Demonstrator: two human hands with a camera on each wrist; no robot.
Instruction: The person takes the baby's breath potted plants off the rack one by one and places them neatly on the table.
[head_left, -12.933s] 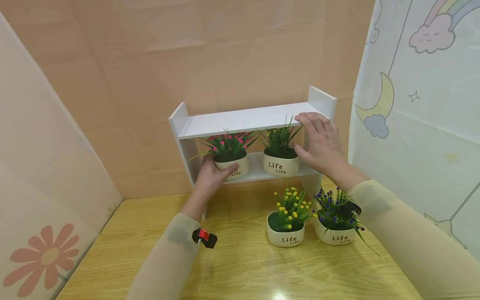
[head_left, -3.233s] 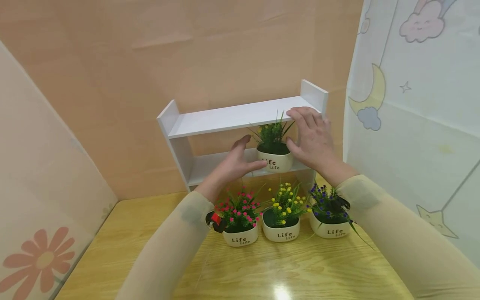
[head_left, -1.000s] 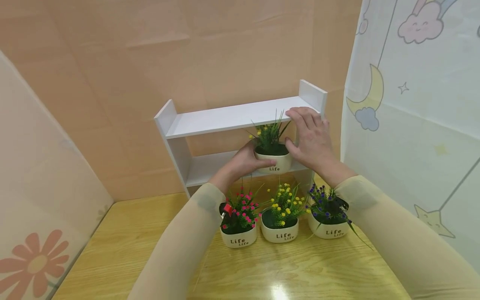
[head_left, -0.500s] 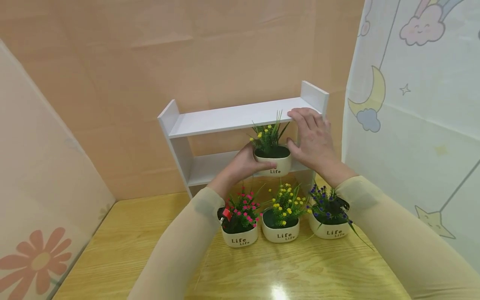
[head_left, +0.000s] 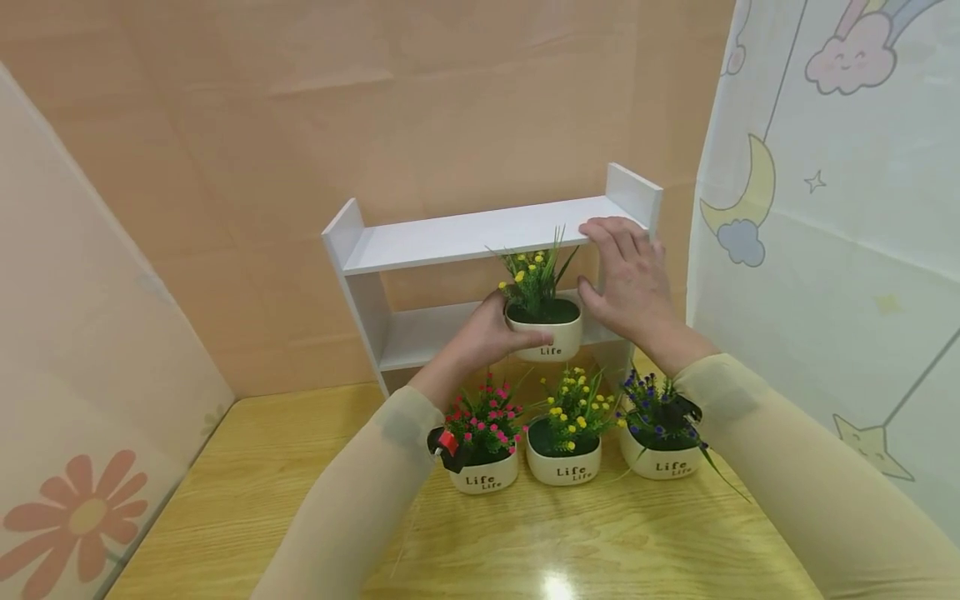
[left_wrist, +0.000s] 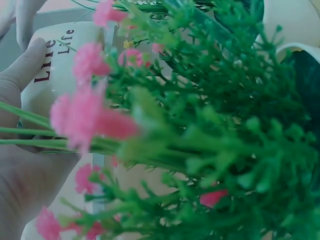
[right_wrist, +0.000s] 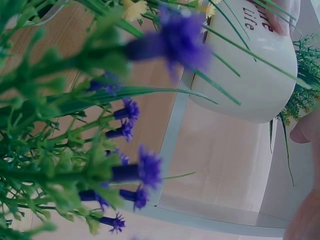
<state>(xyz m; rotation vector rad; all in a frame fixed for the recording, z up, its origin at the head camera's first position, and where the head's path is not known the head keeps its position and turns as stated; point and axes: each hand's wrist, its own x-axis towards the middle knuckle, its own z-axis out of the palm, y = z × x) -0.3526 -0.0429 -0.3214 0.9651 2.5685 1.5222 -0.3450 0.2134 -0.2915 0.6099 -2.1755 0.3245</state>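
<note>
My left hand (head_left: 491, 336) grips a cream oval flowerpot (head_left: 567, 338) of yellow flowers and long grass, thumb across its front lettering. It hangs slightly tilted at the front edge of the white shelf unit's lower board (head_left: 427, 331). Fingers of my right hand (head_left: 630, 275) rest on the right front of the top board (head_left: 465, 236); its thumb stays below, apart from the pot. On the table, a pink-flowered pot (head_left: 483, 477), another yellow-flowered pot (head_left: 564, 469) and a purple-flowered pot (head_left: 663, 463) stand in a row. Blurred pink flowers (left_wrist: 82, 120) hide much of the left wrist view.
The wooden table (head_left: 300, 492) runs under the shelf and the row of pots. Behind stands a peach cloth backdrop (head_left: 465, 100), with patterned cloth sides left and right. Leaves of the purple-flowered plant (right_wrist: 137, 170) reach close to my right wrist.
The pink-flowered pot has gone from the shelf to the table's row. My left hand has moved right, taken hold of the shelf's yellow-flowered pot and drawn it forward. My right hand stays put.
</note>
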